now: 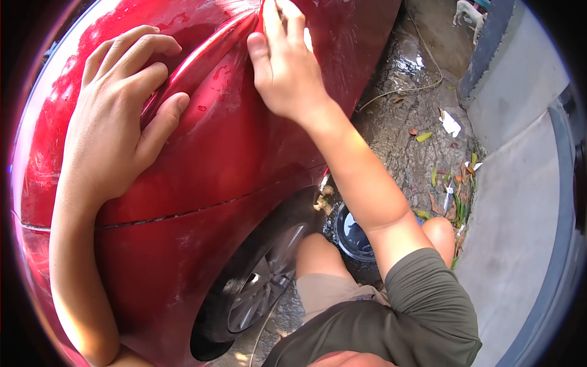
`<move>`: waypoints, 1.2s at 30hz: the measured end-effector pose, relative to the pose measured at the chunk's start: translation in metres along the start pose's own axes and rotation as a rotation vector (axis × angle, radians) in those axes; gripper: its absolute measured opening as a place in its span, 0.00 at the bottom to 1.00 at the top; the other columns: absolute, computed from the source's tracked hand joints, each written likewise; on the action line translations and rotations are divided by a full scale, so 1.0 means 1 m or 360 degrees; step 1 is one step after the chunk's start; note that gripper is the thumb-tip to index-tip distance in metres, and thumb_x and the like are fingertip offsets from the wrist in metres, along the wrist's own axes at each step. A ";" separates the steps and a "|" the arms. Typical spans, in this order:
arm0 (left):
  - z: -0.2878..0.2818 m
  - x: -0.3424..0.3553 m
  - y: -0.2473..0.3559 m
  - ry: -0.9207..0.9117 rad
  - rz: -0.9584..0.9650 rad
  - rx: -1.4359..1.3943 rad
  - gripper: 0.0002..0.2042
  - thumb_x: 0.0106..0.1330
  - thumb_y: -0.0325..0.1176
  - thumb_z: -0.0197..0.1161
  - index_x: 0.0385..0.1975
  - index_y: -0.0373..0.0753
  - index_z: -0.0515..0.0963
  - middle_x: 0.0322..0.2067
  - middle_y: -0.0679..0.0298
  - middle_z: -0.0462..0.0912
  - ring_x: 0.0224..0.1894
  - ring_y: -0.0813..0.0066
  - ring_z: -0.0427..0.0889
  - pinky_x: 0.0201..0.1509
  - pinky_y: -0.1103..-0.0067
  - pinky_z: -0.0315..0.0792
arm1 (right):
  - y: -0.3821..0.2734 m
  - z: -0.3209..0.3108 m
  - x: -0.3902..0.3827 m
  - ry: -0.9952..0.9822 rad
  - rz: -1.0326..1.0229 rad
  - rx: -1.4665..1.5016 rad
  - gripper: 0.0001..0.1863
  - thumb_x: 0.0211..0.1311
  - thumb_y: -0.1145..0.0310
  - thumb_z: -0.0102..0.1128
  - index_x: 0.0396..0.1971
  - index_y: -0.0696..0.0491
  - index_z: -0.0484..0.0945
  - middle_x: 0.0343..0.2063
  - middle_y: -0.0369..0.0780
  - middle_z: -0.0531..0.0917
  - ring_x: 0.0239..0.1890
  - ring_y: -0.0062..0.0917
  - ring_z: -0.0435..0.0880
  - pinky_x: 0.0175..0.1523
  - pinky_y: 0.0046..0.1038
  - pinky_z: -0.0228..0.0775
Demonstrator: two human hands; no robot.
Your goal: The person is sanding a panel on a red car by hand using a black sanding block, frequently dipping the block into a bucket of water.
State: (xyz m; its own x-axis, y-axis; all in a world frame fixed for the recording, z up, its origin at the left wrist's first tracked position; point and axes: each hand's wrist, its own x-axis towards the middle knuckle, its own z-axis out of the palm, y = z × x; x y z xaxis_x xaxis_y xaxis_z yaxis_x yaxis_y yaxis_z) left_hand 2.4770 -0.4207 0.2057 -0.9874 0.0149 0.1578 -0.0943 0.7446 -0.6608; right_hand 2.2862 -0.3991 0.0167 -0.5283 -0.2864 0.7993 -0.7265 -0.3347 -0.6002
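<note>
Left hand (pixel 122 116) lies spread on the red car panel (pixel 232 140); right hand (pixel 284 61) presses its fingers together against the panel's crease.

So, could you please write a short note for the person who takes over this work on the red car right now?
Left hand: open, flat on the red car panel, fingers over the raised crease.
Right hand: fingertips pressed on the panel higher up, at the crease; whether it pinches anything cannot be told.
Below: the wheel, and a dark round container on the wet ground by the knees.
Done: panel looks glossy, with some red specks and streaks.
Left: unclear from this view.
</note>
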 end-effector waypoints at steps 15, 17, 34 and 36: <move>-0.005 -0.005 -0.002 -0.0072 -0.0025 -0.0010 0.13 0.67 0.37 0.60 0.34 0.29 0.77 0.60 0.53 0.77 0.71 0.50 0.66 0.75 0.59 0.56 | -0.076 0.004 -0.153 -0.0794 -0.0167 -0.0011 0.40 0.79 0.44 0.36 0.80 0.52 0.46 0.81 0.47 0.43 0.82 0.48 0.36 0.77 0.64 0.22; -0.002 -0.002 0.001 -0.0055 -0.0012 -0.0024 0.13 0.67 0.37 0.61 0.34 0.29 0.77 0.60 0.53 0.76 0.71 0.50 0.66 0.74 0.60 0.56 | -0.043 -0.003 -0.106 -0.0664 -0.0086 -0.0228 0.39 0.79 0.44 0.34 0.80 0.53 0.46 0.81 0.47 0.43 0.82 0.48 0.35 0.77 0.64 0.22; 0.001 0.002 0.000 -0.0059 0.0015 -0.0024 0.14 0.69 0.38 0.59 0.36 0.29 0.77 0.63 0.55 0.76 0.72 0.53 0.66 0.76 0.61 0.55 | -0.073 0.003 -0.114 -0.0609 0.0022 -0.0053 0.40 0.78 0.44 0.37 0.80 0.52 0.45 0.81 0.45 0.42 0.83 0.43 0.36 0.74 0.69 0.17; 0.005 -0.006 -0.002 -0.0067 -0.0001 -0.0026 0.14 0.70 0.38 0.59 0.36 0.29 0.77 0.63 0.55 0.76 0.72 0.53 0.66 0.75 0.61 0.55 | -0.108 0.010 -0.123 -0.0762 -0.0296 -0.0006 0.39 0.77 0.44 0.40 0.79 0.49 0.51 0.81 0.43 0.45 0.83 0.40 0.36 0.74 0.69 0.15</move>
State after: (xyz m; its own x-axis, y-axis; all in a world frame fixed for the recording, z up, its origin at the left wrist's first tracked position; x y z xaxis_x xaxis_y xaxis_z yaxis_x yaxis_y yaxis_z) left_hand 2.4822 -0.4251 0.2023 -0.9918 -0.0137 0.1270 -0.0935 0.7554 -0.6486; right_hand 2.4341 -0.3365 -0.0170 -0.1303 -0.6018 0.7880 -0.7910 -0.4161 -0.4486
